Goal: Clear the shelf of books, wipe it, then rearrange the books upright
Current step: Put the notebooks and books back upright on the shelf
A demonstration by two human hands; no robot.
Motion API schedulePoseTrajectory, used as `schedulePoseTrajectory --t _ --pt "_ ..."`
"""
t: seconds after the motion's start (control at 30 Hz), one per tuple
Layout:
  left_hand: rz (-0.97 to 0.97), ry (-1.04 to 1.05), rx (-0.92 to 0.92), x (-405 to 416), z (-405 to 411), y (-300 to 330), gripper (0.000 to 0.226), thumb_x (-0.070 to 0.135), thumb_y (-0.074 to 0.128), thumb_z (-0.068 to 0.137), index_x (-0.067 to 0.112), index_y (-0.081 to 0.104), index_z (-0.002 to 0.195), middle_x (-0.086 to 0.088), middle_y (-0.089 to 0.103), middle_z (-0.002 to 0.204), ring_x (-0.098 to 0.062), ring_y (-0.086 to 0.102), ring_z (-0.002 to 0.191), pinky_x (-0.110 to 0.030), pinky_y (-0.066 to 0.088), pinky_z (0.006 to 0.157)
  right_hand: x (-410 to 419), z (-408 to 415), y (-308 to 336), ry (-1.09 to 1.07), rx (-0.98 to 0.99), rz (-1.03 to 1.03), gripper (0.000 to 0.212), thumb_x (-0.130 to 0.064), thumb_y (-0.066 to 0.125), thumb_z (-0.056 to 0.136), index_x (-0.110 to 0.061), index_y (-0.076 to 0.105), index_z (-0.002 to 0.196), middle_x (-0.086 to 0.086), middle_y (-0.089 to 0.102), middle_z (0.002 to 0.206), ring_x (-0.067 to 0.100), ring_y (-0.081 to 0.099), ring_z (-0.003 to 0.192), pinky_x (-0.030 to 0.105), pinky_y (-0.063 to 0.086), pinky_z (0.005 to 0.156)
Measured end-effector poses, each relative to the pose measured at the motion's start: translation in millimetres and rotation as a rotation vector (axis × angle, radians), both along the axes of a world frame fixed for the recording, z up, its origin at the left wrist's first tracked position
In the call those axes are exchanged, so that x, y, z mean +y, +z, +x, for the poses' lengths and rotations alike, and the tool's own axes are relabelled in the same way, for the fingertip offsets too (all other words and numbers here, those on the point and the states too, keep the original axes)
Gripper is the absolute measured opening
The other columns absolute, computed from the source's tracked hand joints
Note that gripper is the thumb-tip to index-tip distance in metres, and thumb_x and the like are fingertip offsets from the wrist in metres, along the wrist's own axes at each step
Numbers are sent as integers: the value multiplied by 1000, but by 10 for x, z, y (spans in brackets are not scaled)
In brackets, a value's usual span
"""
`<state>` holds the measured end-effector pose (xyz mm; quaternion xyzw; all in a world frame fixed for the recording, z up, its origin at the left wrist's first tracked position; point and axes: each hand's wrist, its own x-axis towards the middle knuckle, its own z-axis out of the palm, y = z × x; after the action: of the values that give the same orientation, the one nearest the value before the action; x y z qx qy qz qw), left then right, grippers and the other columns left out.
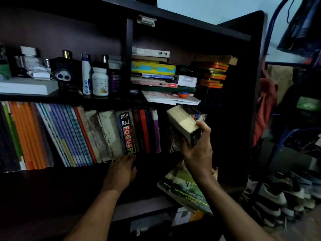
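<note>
Your right hand (198,150) holds a thick paperback book (184,126) in the open right end of the middle shelf (152,160). The fingers are curled round the lower corner of the book, with the thumb on its near side. The book is tilted, its pale page edge turned up and toward you, and its top corner comes close under the front edge of the shelf above.

Your left hand (121,171) lies on the dark front edge of the middle shelf, the fingers relaxed and rather flat, holding nothing. The fingertips touch the foot of the "FOCUS PSC" book (127,134).

To the left of it, the row of books (57,136) fills the shelf up to the left border of the view. These books lean to the left, they are not upright. Right of the "FOCUS PSC" book stand some dark red and purple volumes (147,131), close together. Between them and the dark side wall (243,119) of the bookcase there is a free gap, and the held book is inside this gap. More books seem to stand behind it, but it is too dark to tell.

Under your right wrist a green-covered book (187,190) sticks out beyond the front edge of the lower shelf, tilted downward. On the upper shelf a flat stack of books and boxes (156,73) lies, and a white booklet (170,99) hangs over the edge just above the held book.
</note>
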<state>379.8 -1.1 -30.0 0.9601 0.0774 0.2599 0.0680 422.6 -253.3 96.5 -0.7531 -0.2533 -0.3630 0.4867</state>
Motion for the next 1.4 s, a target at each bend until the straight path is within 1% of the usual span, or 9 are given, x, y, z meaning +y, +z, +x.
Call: schedulePoseTrajectory --t 0.2,0.33,0.5,0.6,0.83,1.0,1.13,1.3,1.4 --pt "-44 29 10 -40 -17 46 34 23 70 83 13 70 116 -8 68 104 -34 64 94 -42 53 78 -11 258 -365 -46 435 -297 70 -41 78 83 -28 40 140 -1 67 122 16 66 97 34 58 80" --pt "-32 48 35 -20 1 28 33 27 64 83 12 71 112 -10 67 102 -35 63 91 -42 53 76 49 351 -483 -140 279 -635 50 -56 61 92 -26 50 130 2 70 117 26 70 97 37 56 72" --pt "-5 39 22 -30 8 9 46 36 44 81 12 74 105 -8 69 95 -32 66 82 -40 57 66 63 276 -584 -127 255 -130 47 -48 70 90 -15 59 121 -12 62 79 7 60 66 31 50 57" --pt "8 65 24 -37 9 14 39 32 54 78 11 75 104 -9 70 95 -33 66 81 -39 55 65 85 254 -624 -108 236 -1 37 -43 73 89 -17 58 111 -20 57 77 -5 57 65 17 41 54" --pt "-38 76 49 -52 1 24 39 33 55 86 13 71 116 -11 68 111 -34 63 100 -42 52 80 303 250 -467 47 249 91 52 -31 81 83 -28 41 117 -6 57 102 9 60 86 7 44 60" --pt "-48 71 57 -36 8 6 38 29 61 83 13 72 116 -10 68 110 -34 64 97 -42 53 77 444 342 -391 85 249 90 52 -34 81 83 -36 36 110 -15 52 94 4 57 82 13 44 60" --pt "-42 71 28 -52 16 8 38 32 55 79 14 74 107 -8 68 99 -34 65 88 -41 53 72 523 491 -596 91 335 17 50 -33 83 78 -26 41 104 -8 56 100 13 60 87 25 51 62" --pt "-24 92 36 -40 25 7 35 35 53 80 18 74 103 -4 67 101 -33 64 89 -41 53 74 561 589 -646 155 454 -47 50 -32 82 82 -22 41 108 -4 63 103 5 62 80 13 45 60" --pt "-20 94 37 -50 26 10 33 35 54 79 20 74 101 -4 67 100 -33 63 87 -40 52 73 544 651 -589 166 507 -57 49 -29 80 85 -21 39 110 -5 59 104 14 61 84 25 49 71"
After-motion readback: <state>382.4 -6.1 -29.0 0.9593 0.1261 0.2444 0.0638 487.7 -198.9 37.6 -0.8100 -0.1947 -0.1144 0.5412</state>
